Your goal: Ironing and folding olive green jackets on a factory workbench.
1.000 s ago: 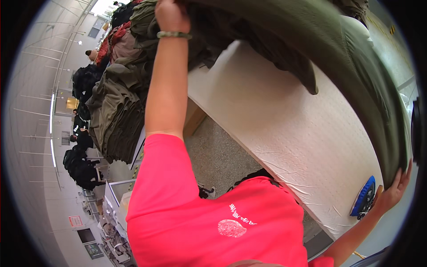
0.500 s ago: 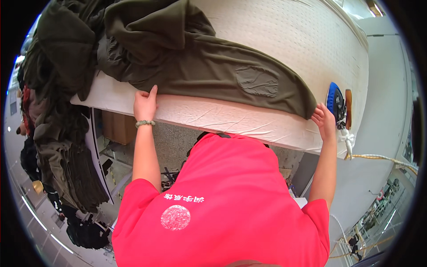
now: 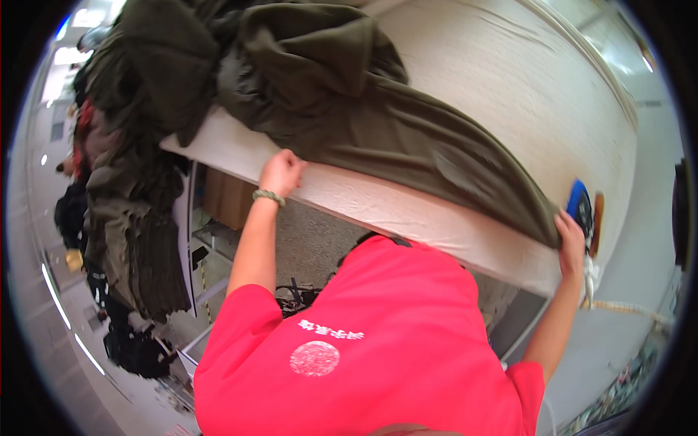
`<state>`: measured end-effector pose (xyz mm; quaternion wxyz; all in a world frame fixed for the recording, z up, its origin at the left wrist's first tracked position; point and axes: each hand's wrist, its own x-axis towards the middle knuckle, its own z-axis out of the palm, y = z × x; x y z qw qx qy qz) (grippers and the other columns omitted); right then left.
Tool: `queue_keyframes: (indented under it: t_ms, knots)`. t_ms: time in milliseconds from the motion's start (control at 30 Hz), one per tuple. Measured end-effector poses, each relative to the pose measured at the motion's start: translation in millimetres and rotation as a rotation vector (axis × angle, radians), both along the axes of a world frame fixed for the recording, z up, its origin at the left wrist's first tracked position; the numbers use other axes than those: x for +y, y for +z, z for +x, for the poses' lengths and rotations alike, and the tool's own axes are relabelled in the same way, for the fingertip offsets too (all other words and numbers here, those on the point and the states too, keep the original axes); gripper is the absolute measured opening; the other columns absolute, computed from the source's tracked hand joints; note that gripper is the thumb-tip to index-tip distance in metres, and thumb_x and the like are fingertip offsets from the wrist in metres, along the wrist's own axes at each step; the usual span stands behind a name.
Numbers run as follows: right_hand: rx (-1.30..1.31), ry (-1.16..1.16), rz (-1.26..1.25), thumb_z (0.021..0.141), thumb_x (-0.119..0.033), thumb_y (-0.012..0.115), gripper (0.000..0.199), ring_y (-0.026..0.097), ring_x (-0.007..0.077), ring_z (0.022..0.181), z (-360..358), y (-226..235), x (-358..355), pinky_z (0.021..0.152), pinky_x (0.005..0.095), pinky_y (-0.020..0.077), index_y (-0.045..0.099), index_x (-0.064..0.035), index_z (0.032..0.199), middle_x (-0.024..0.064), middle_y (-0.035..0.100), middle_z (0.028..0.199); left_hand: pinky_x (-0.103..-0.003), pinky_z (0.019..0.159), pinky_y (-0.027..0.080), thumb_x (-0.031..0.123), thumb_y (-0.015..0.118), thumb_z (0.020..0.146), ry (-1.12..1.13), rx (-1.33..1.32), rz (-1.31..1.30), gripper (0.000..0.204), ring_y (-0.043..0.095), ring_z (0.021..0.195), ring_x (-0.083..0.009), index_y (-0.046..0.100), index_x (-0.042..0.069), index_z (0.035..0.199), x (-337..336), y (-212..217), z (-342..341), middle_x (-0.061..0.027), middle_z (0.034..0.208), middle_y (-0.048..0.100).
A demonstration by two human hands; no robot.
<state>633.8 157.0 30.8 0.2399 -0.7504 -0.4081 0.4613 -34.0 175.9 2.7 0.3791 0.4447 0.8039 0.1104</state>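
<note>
A dark olive-green garment (image 3: 407, 138) lies on a white padded ironing table, one long sleeve-like part stretched along the front edge. My left hand (image 3: 282, 174), with a beaded bracelet at the wrist, is closed at the near edge of this cloth, its fingertips partly hidden. At the narrow right end, my right hand (image 3: 571, 238) has its fingers curled on the tip of the cloth. Just beyond that hand stands an iron (image 3: 579, 205) with a blue edge, partly covered by it. A crumpled part of the garment is heaped at the far left.
The white ironing table (image 3: 509, 87) reaches away from me. A pile of similar dark garments (image 3: 138, 240) hangs off its left end. A pale cord (image 3: 629, 311) runs right from the iron. Under the table is a brown box (image 3: 227, 196).
The view has tilted, so the table slopes more to the lower right. My left hand's fingers, earlier with the thumb raised, are now curled at the cloth's edge. My right hand stays at the tip.
</note>
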Motion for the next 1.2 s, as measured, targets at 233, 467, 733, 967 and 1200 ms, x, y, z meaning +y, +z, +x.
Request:
queue_keyframes:
  t_ms: [233, 467, 733, 967, 1200]
  knots:
    - [0.327, -0.100, -0.017, 0.095, -0.024, 0.067, 0.021, 0.063, 0.0138, 0.087, 27.2, -31.7, -56.7, 0.078, 0.0283, 0.0511, 0.067, -0.0038, 0.103, 0.0033, 0.066, 0.093, -0.040, 0.087, 0.054, 0.016, 0.070, 0.082, -0.657, 0.079, 0.983, 0.022, 0.065, 0.101, -0.0302, 0.069, 0.005, 0.101, 113.8, 70.8, 122.4, -0.0129, 0.106, 0.068]
    - [0.146, -0.044, -0.186, 0.099, -0.025, 0.063, 0.017, 0.060, 0.0079, 0.070, 1.3, -52.2, -62.3, 0.058, 0.0229, 0.0478, 0.065, -0.0086, 0.093, -0.0016, 0.063, 0.082, -0.063, 0.119, 0.018, 0.026, 0.052, 0.094, -0.591, 0.954, 1.048, 0.060, 0.028, 0.148, -0.0442, 0.042, -0.001, 0.147, 284.3, 40.6, 168.9, -0.0236, 0.159, 0.033]
    - [0.264, -0.147, 0.042, 0.102, -0.021, 0.058, 0.026, 0.062, 0.0081, 0.082, -21.8, -57.9, -94.8, 0.071, 0.0225, 0.0482, 0.067, -0.0009, 0.116, 0.0020, 0.068, 0.097, -0.063, 0.121, 0.011, 0.029, 0.045, 0.102, -0.676, 1.015, 0.692, 0.070, 0.012, 0.153, -0.0437, 0.015, 0.008, 0.161, 349.2, 44.5, 112.3, -0.0203, 0.167, 0.011]
    - [0.165, -0.125, -0.012, 0.101, -0.019, 0.059, 0.023, 0.060, 0.0076, 0.082, -23.7, -39.9, -92.8, 0.071, 0.0220, 0.0473, 0.067, -0.0010, 0.113, 0.0005, 0.067, 0.096, -0.053, 0.110, 0.038, 0.019, 0.050, 0.097, -0.877, 1.049, 0.962, 0.041, 0.052, 0.130, -0.0367, 0.052, 0.008, 0.136, 380.8, 50.2, 141.0, -0.0214, 0.139, 0.054]
    - [0.225, -0.210, -0.015, 0.100, -0.017, 0.061, 0.017, 0.058, 0.0075, 0.083, -40.2, -55.4, -72.2, 0.074, 0.0221, 0.0467, 0.066, -0.0018, 0.107, -0.0019, 0.063, 0.091, -0.043, 0.094, 0.052, 0.065, 0.078, 0.072, -1.164, 0.544, 0.092, 0.078, 0.066, 0.109, -0.0320, 0.064, 0.003, 0.117, 284.2, 1.8, 132.6, -0.0111, 0.118, 0.070]
